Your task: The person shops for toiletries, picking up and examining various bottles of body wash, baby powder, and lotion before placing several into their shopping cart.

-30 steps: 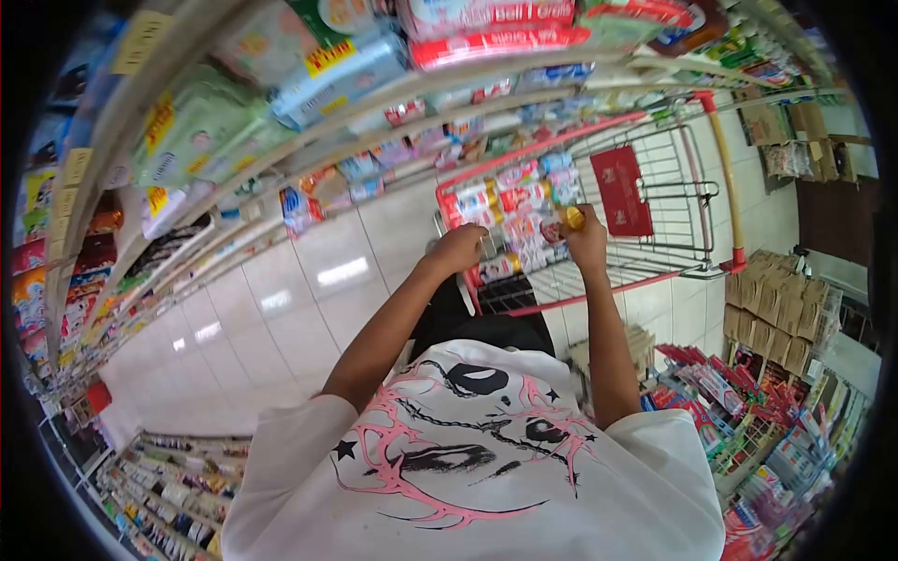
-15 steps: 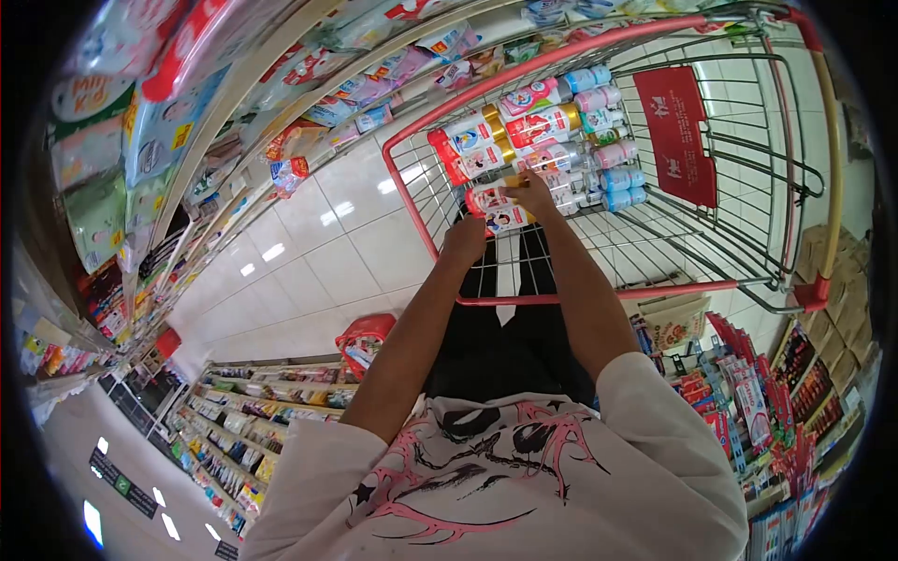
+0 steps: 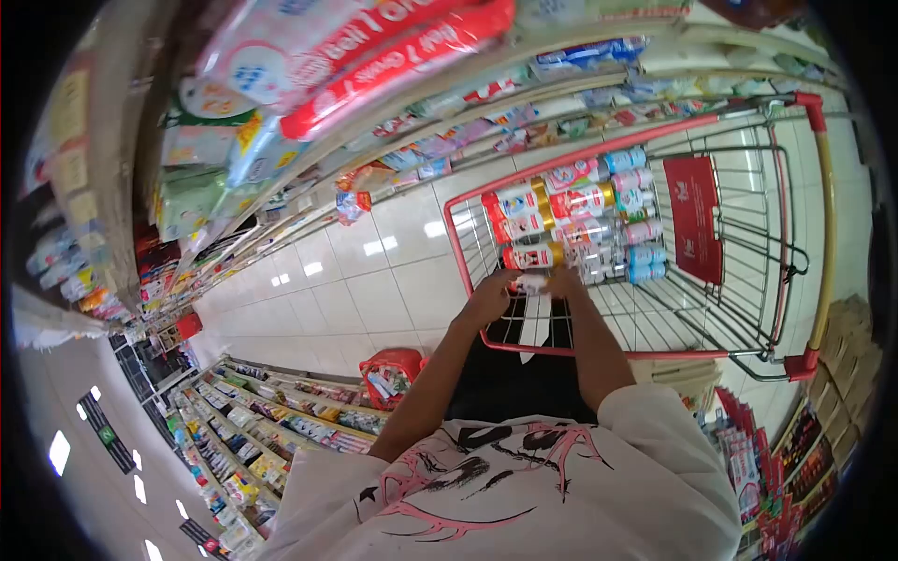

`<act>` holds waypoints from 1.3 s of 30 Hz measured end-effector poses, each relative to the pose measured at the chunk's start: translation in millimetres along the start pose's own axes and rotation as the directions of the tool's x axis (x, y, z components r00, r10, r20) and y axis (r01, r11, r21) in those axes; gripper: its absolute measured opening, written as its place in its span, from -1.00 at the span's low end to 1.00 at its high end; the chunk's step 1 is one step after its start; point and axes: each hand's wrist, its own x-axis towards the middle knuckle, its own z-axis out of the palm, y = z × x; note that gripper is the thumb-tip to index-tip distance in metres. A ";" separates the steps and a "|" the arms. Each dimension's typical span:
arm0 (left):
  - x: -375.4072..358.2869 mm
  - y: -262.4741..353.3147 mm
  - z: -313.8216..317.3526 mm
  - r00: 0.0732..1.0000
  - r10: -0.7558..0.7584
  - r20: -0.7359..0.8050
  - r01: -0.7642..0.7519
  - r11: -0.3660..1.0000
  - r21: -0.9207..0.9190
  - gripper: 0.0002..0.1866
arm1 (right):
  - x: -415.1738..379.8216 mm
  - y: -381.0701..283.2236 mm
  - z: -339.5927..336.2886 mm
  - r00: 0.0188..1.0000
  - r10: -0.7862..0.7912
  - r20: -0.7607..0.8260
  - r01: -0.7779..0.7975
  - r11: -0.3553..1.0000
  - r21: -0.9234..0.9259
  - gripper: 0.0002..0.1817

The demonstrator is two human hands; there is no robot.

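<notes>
My left hand (image 3: 490, 297) is closed round the base end of a red-and-white bottle (image 3: 530, 284) at the near side of a shopping cart (image 3: 461, 260). At the bottle's other end, my right hand (image 3: 565, 283) has its fingers wrapped round it and hides the cap. Just beyond lies another red-and-white bottle (image 3: 526, 256) with a gold cap. Several more gold-capped bottles (image 3: 516, 227) lie on their sides in rows in the cart. Behind them are rows of smaller light-blue bottles (image 3: 645, 265) and pink bottles (image 3: 642, 232).
A red plate (image 3: 692, 220) hangs on the cart's wire side. Packed shelves (image 3: 440, 140) run along the far side. A red basket (image 3: 391, 378) with goods stands on the tiled floor (image 3: 374, 290) at the left. Cardboard boxes (image 3: 847, 374) are stacked at the right.
My view has shifted, so the cart appears lower and further right. Both hands now grip the near bottle, while the one beyond it lies free in the row.
</notes>
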 end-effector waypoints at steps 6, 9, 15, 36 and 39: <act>-10.4 -4.2 -44.7 0.998 -0.051 -0.031 0.050 0.998 -0.041 -0.70 | 7.2 13.8 50.1 0.751 -0.590 -0.297 0.608 0.793 -0.038 -0.30; -13.7 -2.5 -63.3 0.988 0.156 -0.004 -0.156 0.984 -0.091 -0.63 | -98.0 -64.7 -55.4 0.969 -0.246 -0.006 0.238 0.946 -0.220 -0.33; -46.6 119.6 -153.1 0.888 0.375 0.265 -0.332 0.923 -0.193 -0.36 | -296.9 -157.0 -195.3 0.707 -0.527 -0.472 0.582 0.813 -0.036 -0.60; -110.7 339.2 -370.8 0.475 0.755 -0.452 -0.839 0.543 0.027 -0.42 | -507.8 -425.6 -394.1 0.189 -0.492 -0.850 0.982 0.107 0.156 -0.56; -120.3 345.5 -405.9 0.352 0.754 -0.554 -0.833 0.523 0.183 -0.54 | -500.9 -434.4 -419.3 0.073 -0.456 -0.887 0.997 0.025 0.069 -0.56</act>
